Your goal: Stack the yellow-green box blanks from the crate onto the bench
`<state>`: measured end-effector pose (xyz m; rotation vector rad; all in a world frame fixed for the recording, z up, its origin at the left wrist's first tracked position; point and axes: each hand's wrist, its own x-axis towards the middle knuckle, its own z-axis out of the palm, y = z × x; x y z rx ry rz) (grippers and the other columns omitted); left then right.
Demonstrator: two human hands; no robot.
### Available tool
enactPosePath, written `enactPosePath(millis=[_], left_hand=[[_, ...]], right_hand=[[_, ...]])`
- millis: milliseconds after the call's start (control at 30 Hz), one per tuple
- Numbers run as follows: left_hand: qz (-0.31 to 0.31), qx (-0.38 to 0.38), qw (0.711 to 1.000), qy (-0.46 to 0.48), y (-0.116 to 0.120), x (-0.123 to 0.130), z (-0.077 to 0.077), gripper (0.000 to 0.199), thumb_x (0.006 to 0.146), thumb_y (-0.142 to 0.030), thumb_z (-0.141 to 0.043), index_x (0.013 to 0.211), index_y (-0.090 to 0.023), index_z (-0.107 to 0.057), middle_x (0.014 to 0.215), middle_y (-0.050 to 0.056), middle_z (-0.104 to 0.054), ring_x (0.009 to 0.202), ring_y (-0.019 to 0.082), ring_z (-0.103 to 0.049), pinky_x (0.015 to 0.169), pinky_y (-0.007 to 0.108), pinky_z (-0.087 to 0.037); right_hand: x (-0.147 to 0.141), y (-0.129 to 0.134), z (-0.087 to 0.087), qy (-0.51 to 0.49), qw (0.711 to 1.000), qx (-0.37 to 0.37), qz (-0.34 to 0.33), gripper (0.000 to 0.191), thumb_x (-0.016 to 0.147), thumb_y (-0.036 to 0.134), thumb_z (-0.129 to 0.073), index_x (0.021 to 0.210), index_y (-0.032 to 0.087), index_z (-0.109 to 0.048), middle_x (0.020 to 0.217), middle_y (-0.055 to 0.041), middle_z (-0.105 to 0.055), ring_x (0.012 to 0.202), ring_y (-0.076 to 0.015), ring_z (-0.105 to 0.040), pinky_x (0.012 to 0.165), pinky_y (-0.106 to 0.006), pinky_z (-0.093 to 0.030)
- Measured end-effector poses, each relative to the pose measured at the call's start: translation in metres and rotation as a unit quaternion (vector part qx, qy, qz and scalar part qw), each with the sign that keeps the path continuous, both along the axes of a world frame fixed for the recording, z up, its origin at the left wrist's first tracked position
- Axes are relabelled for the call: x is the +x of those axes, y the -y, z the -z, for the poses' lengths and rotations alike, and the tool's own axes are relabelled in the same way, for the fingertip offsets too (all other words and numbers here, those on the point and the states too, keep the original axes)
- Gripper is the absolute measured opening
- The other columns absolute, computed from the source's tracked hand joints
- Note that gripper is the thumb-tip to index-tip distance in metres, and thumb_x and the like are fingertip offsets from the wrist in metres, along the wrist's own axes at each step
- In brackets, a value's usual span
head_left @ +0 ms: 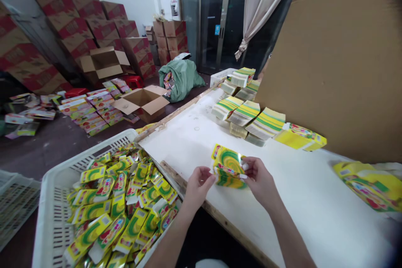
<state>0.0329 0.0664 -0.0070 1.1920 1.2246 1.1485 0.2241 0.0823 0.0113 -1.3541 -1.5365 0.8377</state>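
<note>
A small yellow-and-green printed carton (230, 162) is between my two hands above the white table. My left hand (199, 182) has thumb and fingers closed at the carton's left edge. At the right end, my right hand (257, 176) pinches the carton beside its white end flaps. The carton's lower part is blurred. Left of my left hand stands a white plastic crate (52, 201), heaped with similar yellow-green cartons (125, 226). Beyond my hands are stacks of flat yellow-green carton blanks (243, 113) in rows on the table.
The white table (185, 142) has a wooden edge. A yellow box (300, 136) lies by a tall cardboard sheet (339, 67); a yellow bag (370, 184) is at right. On the floor are a brown box (141, 102), a green sack (182, 79) and stacked pink cartons (91, 113).
</note>
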Motion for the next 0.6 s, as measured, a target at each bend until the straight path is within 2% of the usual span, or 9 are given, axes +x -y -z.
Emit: enactPosePath(millis=[67,133,233,333,467,533,600], left_hand=[[-0.013,-0.036,0.995,0.094,0.002,0.013,0.003,0.040,0.071,-0.045,-0.058,0.093,-0.012,-0.053,0.084,0.008,-0.064,0.075,0.017,-0.061,0.067,0.029,-0.049],[-0.036,-0.054,0.987,0.146,0.004,0.023,0.002,0.043,0.076,-0.050,-0.049,0.094,-0.011,-0.055,0.087,0.010,-0.065,0.078,0.020,-0.062,0.070,0.032,-0.050],[-0.083,0.004,0.994,0.069,0.009,0.029,-0.001,0.042,0.083,-0.048,-0.038,0.100,-0.013,-0.056,0.093,0.010,-0.065,0.094,0.023,-0.059,0.083,0.036,-0.046],[-0.057,0.066,0.996,-0.017,0.011,0.025,0.002,0.037,0.079,-0.042,-0.047,0.105,-0.017,-0.055,0.096,0.010,-0.065,0.106,0.024,-0.052,0.090,0.037,-0.043],[-0.025,0.121,0.992,-0.027,0.010,0.022,0.009,0.038,0.080,-0.040,-0.043,0.108,-0.016,-0.055,0.099,0.011,-0.064,0.107,0.024,-0.051,0.092,0.037,-0.042],[-0.034,0.128,0.991,-0.007,0.010,0.024,0.008,0.041,0.081,-0.041,-0.042,0.108,-0.014,-0.056,0.099,0.012,-0.064,0.107,0.024,-0.052,0.092,0.036,-0.042],[-0.064,0.099,0.992,0.034,0.011,0.027,0.004,0.043,0.077,-0.044,-0.046,0.104,-0.013,-0.058,0.097,0.013,-0.065,0.105,0.025,-0.053,0.091,0.035,-0.042]], right_hand=[[-0.012,0.010,-0.005,-0.082,0.996,-0.005,-0.044,0.034,0.066,0.012,-0.055,0.097,0.022,-0.046,0.083,-0.0005,-0.055,0.069,-0.0135,-0.056,0.063,-0.028,-0.049],[-0.024,0.020,-0.005,-0.120,0.990,-0.024,-0.072,0.034,0.065,0.009,-0.055,0.096,0.022,-0.048,0.085,-0.0007,-0.056,0.069,-0.0126,-0.056,0.064,-0.027,-0.049],[-0.035,0.027,-0.001,-0.172,0.981,-0.061,-0.065,0.032,0.062,0.007,-0.055,0.090,0.022,-0.051,0.080,0.0009,-0.056,0.065,-0.0111,-0.054,0.062,-0.026,-0.048],[-0.038,0.027,0.002,-0.242,0.964,-0.100,-0.052,0.029,0.057,0.006,-0.056,0.081,0.021,-0.051,0.071,0.0031,-0.054,0.064,-0.0111,-0.054,0.059,-0.025,-0.047],[-0.036,0.027,0.003,-0.294,0.942,-0.149,-0.060,0.032,0.054,0.004,-0.057,0.082,0.021,-0.051,0.070,0.0037,-0.057,0.066,-0.0105,-0.055,0.061,-0.023,-0.046],[-0.037,0.028,0.002,-0.307,0.936,-0.163,-0.059,0.034,0.054,0.004,-0.059,0.083,0.021,-0.050,0.072,0.0035,-0.059,0.070,-0.0108,-0.056,0.065,-0.023,-0.047],[-0.039,0.031,0.003,-0.314,0.933,-0.167,-0.055,0.035,0.054,0.004,-0.060,0.083,0.021,-0.050,0.074,0.0033,-0.060,0.072,-0.0113,-0.057,0.068,-0.025,-0.047]])
